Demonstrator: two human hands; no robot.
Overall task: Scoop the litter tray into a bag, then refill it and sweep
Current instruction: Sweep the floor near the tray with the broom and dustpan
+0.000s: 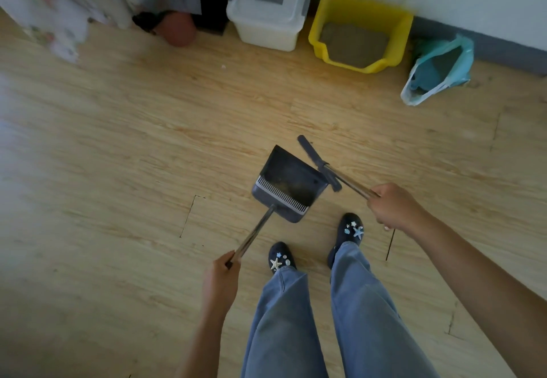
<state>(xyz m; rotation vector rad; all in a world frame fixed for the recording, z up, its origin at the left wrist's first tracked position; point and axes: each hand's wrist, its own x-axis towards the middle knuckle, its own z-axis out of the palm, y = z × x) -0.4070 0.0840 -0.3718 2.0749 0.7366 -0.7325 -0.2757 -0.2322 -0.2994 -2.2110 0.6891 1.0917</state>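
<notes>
At the far left a patterned cloth hangs down over the wooden floor, with a round reddish thing just past it. My left hand is curled round the end of the dustpan's metal handle, which slants up and to the right to the dark dustpan. The pan rests on the floor in front of my shoes, with some grit inside it. Against the wall behind stands a white box with its lid on. The broom has its narrow dark head just beside the pan's right edge. The yellow litter tray sits by the wall to the right of the box, well apart from the pan, and holds grey-brown litter. My right hand grips the broom's metal handle, fingers wrapped tight round it. Furthest right, the pale blue-green bag slumps near the tray with its mouth open.
</notes>
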